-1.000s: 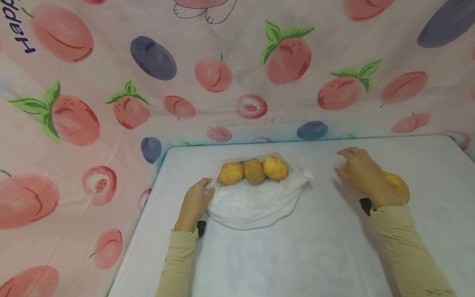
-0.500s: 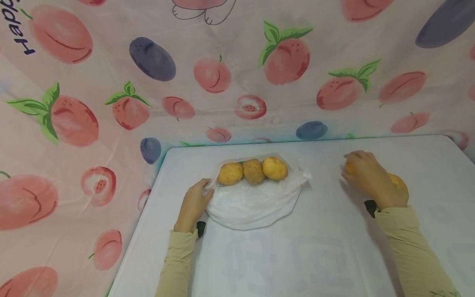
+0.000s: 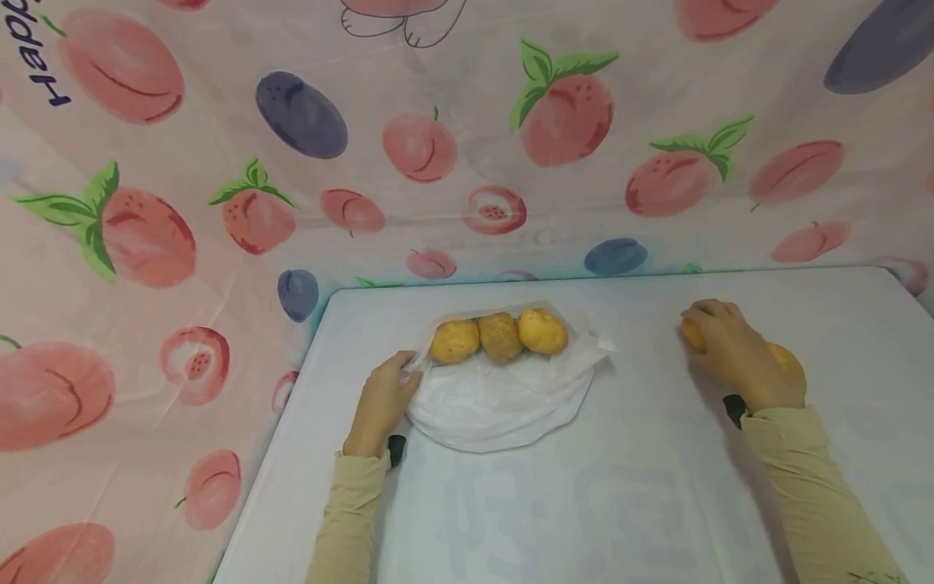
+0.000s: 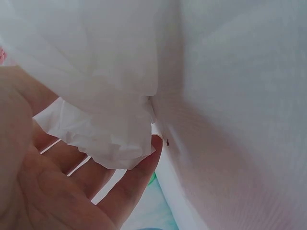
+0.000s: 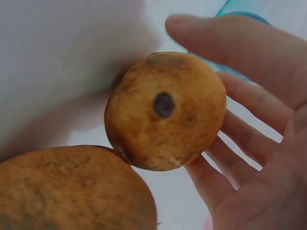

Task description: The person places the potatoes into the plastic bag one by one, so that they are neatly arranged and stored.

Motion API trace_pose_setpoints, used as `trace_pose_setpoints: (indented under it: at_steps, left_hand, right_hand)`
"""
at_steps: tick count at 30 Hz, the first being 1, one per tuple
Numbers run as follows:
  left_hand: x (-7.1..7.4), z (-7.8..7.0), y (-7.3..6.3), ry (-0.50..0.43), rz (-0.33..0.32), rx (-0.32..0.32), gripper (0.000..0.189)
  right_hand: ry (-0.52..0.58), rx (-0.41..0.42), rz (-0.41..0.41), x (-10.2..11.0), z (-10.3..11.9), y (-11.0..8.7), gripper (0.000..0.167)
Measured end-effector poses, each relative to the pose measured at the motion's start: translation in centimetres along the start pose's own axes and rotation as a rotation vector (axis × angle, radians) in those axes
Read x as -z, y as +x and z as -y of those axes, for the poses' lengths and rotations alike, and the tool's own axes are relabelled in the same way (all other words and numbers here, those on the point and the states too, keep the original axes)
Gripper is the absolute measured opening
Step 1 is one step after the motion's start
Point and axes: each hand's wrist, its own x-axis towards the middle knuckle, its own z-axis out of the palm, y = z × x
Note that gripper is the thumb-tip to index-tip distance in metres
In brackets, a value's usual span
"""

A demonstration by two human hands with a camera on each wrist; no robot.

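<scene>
Three yellow-brown potatoes [image 3: 499, 337] lie in a row at the mouth of a thin white plastic bag [image 3: 496, 410] spread flat on the table. My left hand [image 3: 383, 401] holds the bag's left edge; in the left wrist view the crumpled plastic [image 4: 103, 139] sits between thumb and fingers. At the right, my right hand [image 3: 737, 353] curls round another potato [image 5: 165, 112], mostly hidden by the hand in the head view. This potato has a dark round spot, and fingers lie behind it. A larger potato [image 5: 76, 191] touches it, partly behind my wrist in the head view.
The white table [image 3: 584, 519] ends at a back edge against a fruit-print cloth [image 3: 467, 146], which also hangs along the left. A stretch of white tabletop lies between the bag and my right hand.
My right hand has shifted slightly right and its fingers have closed round the potato at the right. The left hand and the bag have stayed in place.
</scene>
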Motion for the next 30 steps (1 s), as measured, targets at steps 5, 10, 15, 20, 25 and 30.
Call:
trace_pose_setpoints:
  at_steps: [5,10,15,20,25,30]
  left_hand:
    - [0.08,-0.02,-0.09,-0.001,0.006,0.002,0.039]
    - [0.02,0.01,-0.08,-0.001,0.009,0.009,0.039]
    - [-0.03,-0.02,-0.05,0.001,0.015,0.016,0.04]
    - [0.0,-0.08,-0.04,0.003,0.008,0.009,0.04]
    - [-0.03,0.01,-0.01,-0.001,0.011,0.013,0.039]
    - [0.0,0.04,-0.02,-0.003,0.01,0.008,0.039]
  right_hand:
    - [-0.008,-0.008,-0.02,-0.17,-0.24,0.07,0.04]
    - [-0.027,-0.009,-0.048,-0.29,-0.3,0.05,0.038]
    - [-0.033,-0.01,-0.058,-0.3,-0.35,0.09,0.038]
    - [-0.016,-0.023,-0.056,-0.23,-0.38,0.21,0.038]
    - [0.0,-0.032,-0.029,-0.18,-0.2,0.43,0.042]
    - [0.023,-0.025,-0.036,-0.04,0.17,0.63,0.043]
